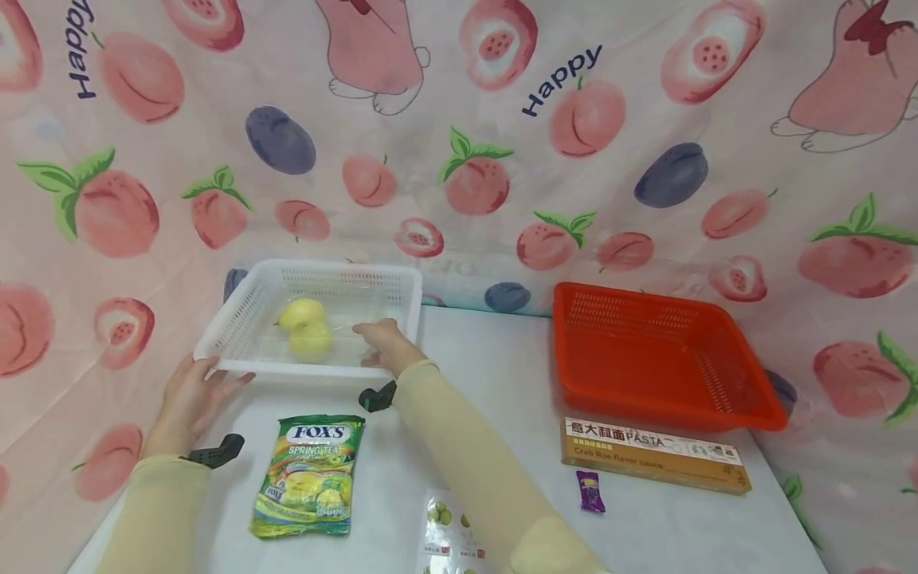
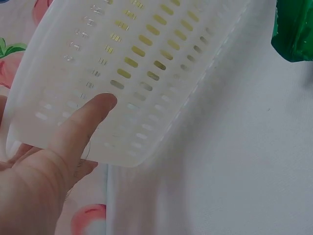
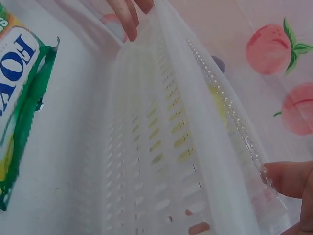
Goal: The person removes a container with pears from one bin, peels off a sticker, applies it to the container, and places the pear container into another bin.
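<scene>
A white plastic basket (image 1: 315, 368) with slotted walls stands at the back left. Two round yellow-green fruits (image 1: 307, 323) lie inside it, under or within clear plastic. At the basket's front left corner is my left hand (image 1: 190, 399); its thumb (image 2: 105, 103) presses the slotted front wall while the other fingers go round the corner. My right hand (image 1: 387, 344) reaches over the front rim at the right side. Between thumb and fingers it pinches the edge of a clear plastic container (image 3: 244, 139) with a beaded rim, which sits in the basket.
A green FOX'S candy bag (image 1: 310, 476) lies in front of the basket. At the right stands a red basket (image 1: 645, 406), with a pasta box (image 1: 653, 458) and a small purple packet (image 1: 590, 491) before it. A printed clear sheet (image 1: 446, 534) lies partly under the right forearm.
</scene>
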